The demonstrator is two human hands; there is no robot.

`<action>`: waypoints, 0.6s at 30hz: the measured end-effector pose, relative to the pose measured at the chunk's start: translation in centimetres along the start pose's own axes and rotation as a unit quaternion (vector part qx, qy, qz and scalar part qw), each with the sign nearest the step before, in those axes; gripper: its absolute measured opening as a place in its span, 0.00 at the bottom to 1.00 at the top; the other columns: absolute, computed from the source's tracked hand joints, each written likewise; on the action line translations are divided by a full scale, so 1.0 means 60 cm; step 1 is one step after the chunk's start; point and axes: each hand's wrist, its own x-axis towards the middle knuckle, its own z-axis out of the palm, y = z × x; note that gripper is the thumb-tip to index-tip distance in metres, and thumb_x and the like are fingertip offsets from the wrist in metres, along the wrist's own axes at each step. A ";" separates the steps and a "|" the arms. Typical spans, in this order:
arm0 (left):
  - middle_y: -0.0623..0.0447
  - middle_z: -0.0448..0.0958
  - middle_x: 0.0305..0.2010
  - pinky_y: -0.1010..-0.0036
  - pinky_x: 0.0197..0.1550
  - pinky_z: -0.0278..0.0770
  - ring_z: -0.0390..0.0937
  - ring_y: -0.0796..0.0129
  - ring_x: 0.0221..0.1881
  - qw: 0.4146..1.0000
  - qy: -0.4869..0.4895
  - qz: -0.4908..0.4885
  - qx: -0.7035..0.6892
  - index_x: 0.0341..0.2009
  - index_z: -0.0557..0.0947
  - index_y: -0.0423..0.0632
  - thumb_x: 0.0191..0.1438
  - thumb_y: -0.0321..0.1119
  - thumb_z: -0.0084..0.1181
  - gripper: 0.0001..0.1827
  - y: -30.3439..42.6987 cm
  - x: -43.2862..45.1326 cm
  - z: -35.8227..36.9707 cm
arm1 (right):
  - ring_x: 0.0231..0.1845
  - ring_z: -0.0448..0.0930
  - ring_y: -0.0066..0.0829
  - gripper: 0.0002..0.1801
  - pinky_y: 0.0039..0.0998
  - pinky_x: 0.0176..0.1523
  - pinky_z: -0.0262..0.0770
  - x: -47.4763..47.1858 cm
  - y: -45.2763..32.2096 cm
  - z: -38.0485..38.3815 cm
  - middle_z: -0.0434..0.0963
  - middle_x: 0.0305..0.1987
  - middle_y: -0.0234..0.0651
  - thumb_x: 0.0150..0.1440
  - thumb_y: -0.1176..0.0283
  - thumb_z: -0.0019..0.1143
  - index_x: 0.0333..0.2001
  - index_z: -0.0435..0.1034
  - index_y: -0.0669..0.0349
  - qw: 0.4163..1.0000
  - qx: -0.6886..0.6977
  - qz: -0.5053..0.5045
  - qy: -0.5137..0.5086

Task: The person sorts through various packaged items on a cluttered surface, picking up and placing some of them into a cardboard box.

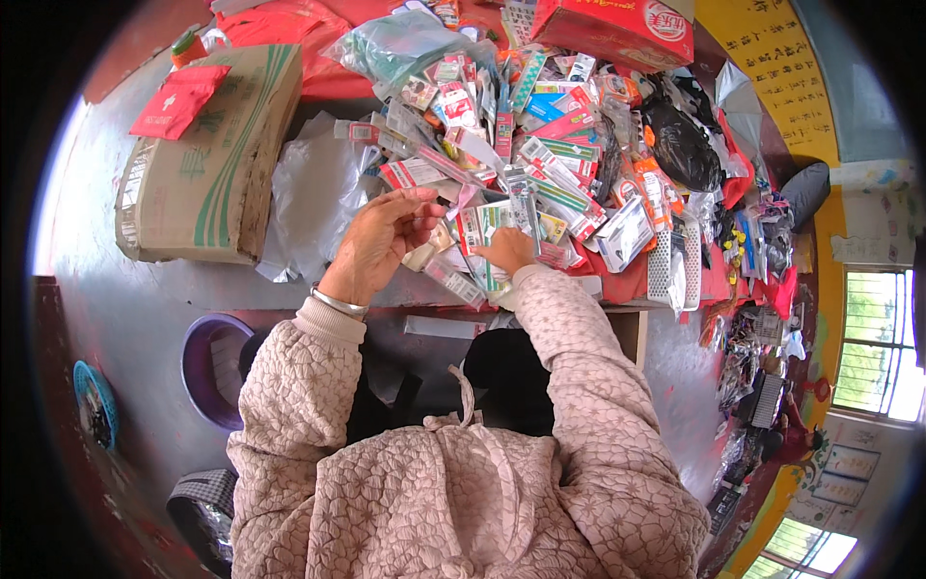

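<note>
My left hand (pixel 387 235), a metal bangle at its wrist, hovers over the table's near edge with fingers loosely curled. I cannot tell whether something thin is between the fingertips. Just beyond it in the pile lies a pink strip (pixel 461 201). To the right, my right hand (pixel 510 250) grips a red, white and green carded pack (pixel 483 221), thumb across its front; its fingers are partly hidden. A clear narrow packet (pixel 522 199) stands against that hand's far side. Beneath and around both hands spreads a heap of small packaged goods (pixel 557 152).
A cardboard box (pixel 217 159) with a red pouch (pixel 181 101) on it stands left, beside clear plastic bags (pixel 318 188). A red carton (pixel 615 32) is at the back. Right are a white perforated basket (pixel 660 268) and black bag (pixel 680 141). A purple basin (pixel 210 369) sits lower left.
</note>
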 end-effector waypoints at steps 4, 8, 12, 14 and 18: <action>0.55 0.74 0.34 0.84 0.35 0.70 0.69 0.77 0.32 1.000 -0.007 0.002 0.006 0.42 0.74 0.41 0.57 0.32 0.43 0.11 0.004 0.004 0.001 | 0.34 0.78 0.39 0.32 0.34 0.38 0.73 0.029 0.057 -0.022 0.77 0.32 0.47 0.35 0.48 0.64 0.30 0.74 0.70 0.995 0.090 -0.016 -0.039; 0.55 0.74 0.34 0.84 0.36 0.70 0.69 0.77 0.32 1.000 -0.009 -0.006 0.002 0.42 0.74 0.41 0.56 0.31 0.43 0.11 0.006 0.008 0.004 | 0.24 0.75 0.33 0.30 0.30 0.33 0.69 0.058 0.129 -0.091 0.75 0.22 0.44 0.38 0.50 0.65 0.25 0.72 0.73 0.965 0.256 0.060 -0.012; 0.55 0.74 0.34 0.84 0.36 0.69 0.69 0.77 0.32 1.000 -0.006 -0.007 0.015 0.42 0.73 0.42 0.56 0.30 0.42 0.11 0.002 0.012 -0.002 | 0.27 0.77 0.37 0.34 0.33 0.34 0.69 0.076 0.141 -0.136 0.75 0.26 0.50 0.41 0.44 0.58 0.23 0.72 0.73 0.983 0.163 0.087 -0.005; 0.55 0.74 0.35 0.84 0.36 0.69 0.69 0.77 0.32 0.999 -0.023 -0.019 0.020 0.42 0.73 0.42 0.56 0.30 0.42 0.11 -0.006 0.024 0.008 | 0.36 0.78 0.45 0.37 0.35 0.41 0.71 0.101 0.186 -0.084 0.76 0.32 0.54 0.42 0.41 0.55 0.28 0.73 0.74 0.983 0.141 0.103 0.065; 0.56 0.74 0.35 0.84 0.36 0.68 0.69 0.77 0.32 0.999 0.008 -0.015 0.036 0.42 0.73 0.43 0.56 0.30 0.41 0.10 -0.006 0.021 -0.001 | 0.48 0.73 0.50 0.38 0.41 0.49 0.68 0.088 0.090 -0.078 0.73 0.45 0.55 0.41 0.43 0.57 0.41 0.70 0.72 0.984 0.096 0.145 0.036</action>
